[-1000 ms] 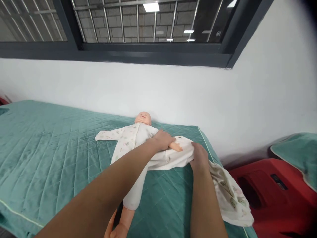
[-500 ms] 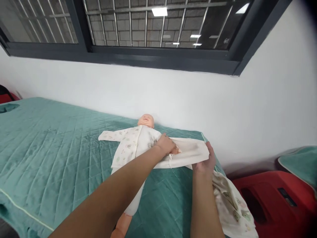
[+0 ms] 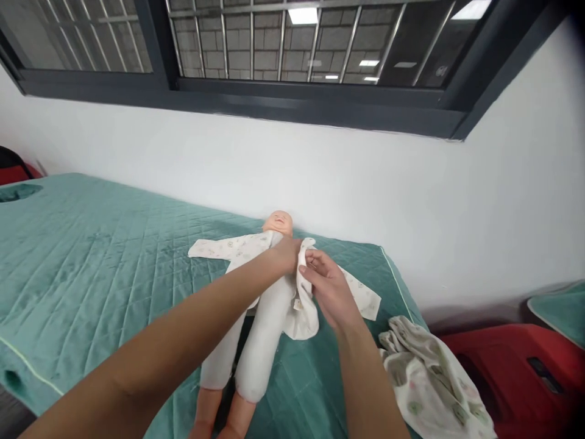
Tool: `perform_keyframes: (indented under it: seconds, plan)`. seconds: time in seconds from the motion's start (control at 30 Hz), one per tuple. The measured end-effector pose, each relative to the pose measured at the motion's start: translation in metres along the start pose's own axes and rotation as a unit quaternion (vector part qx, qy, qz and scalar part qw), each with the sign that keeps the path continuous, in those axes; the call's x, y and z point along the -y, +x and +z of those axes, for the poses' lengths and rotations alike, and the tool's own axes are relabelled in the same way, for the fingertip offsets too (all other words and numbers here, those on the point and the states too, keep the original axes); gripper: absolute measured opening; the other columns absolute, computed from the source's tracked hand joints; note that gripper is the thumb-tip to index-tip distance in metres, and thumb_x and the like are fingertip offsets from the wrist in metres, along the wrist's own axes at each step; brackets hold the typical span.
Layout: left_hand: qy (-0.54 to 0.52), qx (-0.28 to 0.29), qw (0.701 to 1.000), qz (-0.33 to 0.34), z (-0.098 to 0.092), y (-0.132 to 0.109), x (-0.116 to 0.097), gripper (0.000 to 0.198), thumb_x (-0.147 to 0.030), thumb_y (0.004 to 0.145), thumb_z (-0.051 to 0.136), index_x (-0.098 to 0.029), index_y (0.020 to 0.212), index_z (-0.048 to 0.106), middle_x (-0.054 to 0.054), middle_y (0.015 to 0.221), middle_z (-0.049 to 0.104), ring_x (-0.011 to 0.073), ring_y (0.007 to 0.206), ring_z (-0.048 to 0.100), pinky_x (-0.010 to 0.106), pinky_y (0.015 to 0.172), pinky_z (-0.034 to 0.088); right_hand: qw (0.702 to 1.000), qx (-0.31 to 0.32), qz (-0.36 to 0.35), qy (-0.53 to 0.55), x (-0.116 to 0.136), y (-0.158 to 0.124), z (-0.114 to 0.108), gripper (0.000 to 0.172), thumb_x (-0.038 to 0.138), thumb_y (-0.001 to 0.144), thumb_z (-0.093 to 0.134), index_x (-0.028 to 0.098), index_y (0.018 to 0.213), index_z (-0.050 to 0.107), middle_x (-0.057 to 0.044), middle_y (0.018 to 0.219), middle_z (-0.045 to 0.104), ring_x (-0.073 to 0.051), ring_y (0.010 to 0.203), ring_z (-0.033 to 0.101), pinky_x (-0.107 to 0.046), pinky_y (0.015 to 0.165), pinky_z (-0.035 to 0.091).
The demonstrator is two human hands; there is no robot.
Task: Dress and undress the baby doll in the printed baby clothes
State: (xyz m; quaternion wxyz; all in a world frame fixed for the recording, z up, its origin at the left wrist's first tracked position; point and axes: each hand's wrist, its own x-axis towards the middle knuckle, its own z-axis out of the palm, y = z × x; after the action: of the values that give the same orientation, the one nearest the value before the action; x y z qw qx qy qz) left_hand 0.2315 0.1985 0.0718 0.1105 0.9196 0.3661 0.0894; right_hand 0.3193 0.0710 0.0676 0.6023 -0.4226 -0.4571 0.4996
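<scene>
A baby doll (image 3: 278, 223) lies on its back on the green quilted cover, its legs in white pants (image 3: 265, 338) with bare feet toward me. A white patterned jacket (image 3: 247, 247) covers one arm, its sleeve stretched out to the left; the other sleeve (image 3: 365, 297) lies out to the right. My left hand (image 3: 287, 253) is at the doll's chest beside the gathered cloth, its fingers mostly hidden. Just right of it, my right hand (image 3: 325, 281) pinches the folded edge of the jacket with thumb and fingers.
The green cover (image 3: 114, 256) drapes a bed against a white wall under a barred window. A crumpled patterned cloth (image 3: 429, 372) lies at the right edge, beside a red plastic object (image 3: 512, 360). A hole shows in the cover at the far left.
My right hand has moved left from the stretched cloth to the doll's side. The cloth is now bunched near the chest, a sleeve shows at right, and both pants legs are visible.
</scene>
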Motion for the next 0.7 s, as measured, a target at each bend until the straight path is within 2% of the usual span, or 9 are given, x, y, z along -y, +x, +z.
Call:
perform_keyframes:
  seconds: [0.1, 0.2, 0.27, 0.33, 0.47, 0.63, 0.7]
  plan:
    - [-0.017, 0.008, 1.0, 0.006, -0.022, -0.019, 0.026, 0.015, -0.029, 0.075, 0.065, -0.016, 0.082, 0.07, 0.009, 0.086, 0.072, 0.0234, 0.081, 0.066, 0.031, 0.077, 0.049, 0.998, 0.035, -0.019, -0.046, -0.009, 0.001, 0.01, 0.037, 0.026, 0.076, 0.075, 0.03, 0.111, 0.063, -0.001, 0.114, 0.062, -0.016, 0.098, 0.06, -0.029, 0.086, 0.049]
    - [-0.128, -0.055, 0.99, -0.021, -0.039, -0.038, 0.042, 0.035, -0.041, 0.091, 0.045, -0.018, 0.092, 0.071, 0.004, 0.089, 0.072, 0.0204, 0.088, 0.065, 0.028, 0.082, 0.048, 0.988, 0.105, -0.028, -0.106, -0.015, 0.001, 0.016, 0.044, 0.026, 0.082, 0.069, 0.032, 0.124, 0.058, -0.004, 0.131, 0.059, -0.02, 0.116, 0.058, -0.037, 0.1, 0.046]
    - [-0.216, -0.061, 0.974, -0.036, -0.045, -0.046, 0.046, 0.042, -0.049, 0.091, 0.044, -0.02, 0.103, 0.071, 0.002, 0.099, 0.073, 0.0204, 0.098, 0.064, 0.026, 0.085, 0.048, 0.977, 0.111, -0.054, -0.176, -0.017, 0.001, 0.018, 0.042, 0.026, 0.086, 0.062, 0.031, 0.128, 0.057, -0.004, 0.135, 0.058, -0.021, 0.123, 0.055, -0.041, 0.107, 0.042]
    - [-0.252, -0.015, 0.967, -0.027, -0.046, -0.048, 0.047, 0.047, -0.053, 0.084, 0.055, -0.022, 0.117, 0.066, 0.001, 0.114, 0.07, 0.0203, 0.107, 0.062, 0.024, 0.088, 0.047, 0.954, 0.089, -0.092, -0.272, -0.018, 0.0, 0.021, 0.041, 0.025, 0.089, 0.057, 0.031, 0.129, 0.057, -0.003, 0.137, 0.058, -0.022, 0.129, 0.05, -0.043, 0.113, 0.037]
    - [-0.209, 0.039, 0.977, -0.02, -0.044, -0.04, 0.048, 0.054, -0.048, 0.077, 0.064, -0.023, 0.125, 0.06, 0.0, 0.123, 0.067, 0.0166, 0.11, 0.061, 0.018, 0.084, 0.046, 0.899, 0.087, -0.127, -0.411, -0.018, -0.002, 0.028, 0.046, 0.025, 0.091, 0.051, 0.031, 0.136, 0.052, -0.002, 0.141, 0.054, -0.023, 0.136, 0.043, -0.046, 0.116, 0.032]
    - [-0.148, 0.08, 0.985, 0.033, -0.039, -0.023, 0.055, 0.056, -0.049, 0.073, 0.067, -0.026, 0.123, 0.061, -0.002, 0.116, 0.069, 0.0152, 0.097, 0.064, 0.019, 0.076, 0.045, 0.866, 0.108, -0.136, -0.469, -0.016, -0.002, 0.035, 0.05, 0.022, 0.094, 0.045, 0.032, 0.142, 0.043, -0.001, 0.148, 0.047, -0.024, 0.141, 0.036, -0.049, 0.117, 0.031]
    - [-0.131, 0.066, 0.988, 0.037, -0.035, -0.018, 0.056, 0.047, -0.044, 0.073, 0.067, -0.026, 0.117, 0.065, -0.002, 0.11, 0.071, 0.0159, 0.093, 0.064, 0.021, 0.075, 0.044, 0.849, 0.112, -0.148, -0.495, -0.014, -0.001, 0.035, 0.047, 0.022, 0.094, 0.045, 0.031, 0.14, 0.046, -0.001, 0.144, 0.051, -0.024, 0.138, 0.039, -0.048, 0.115, 0.033]
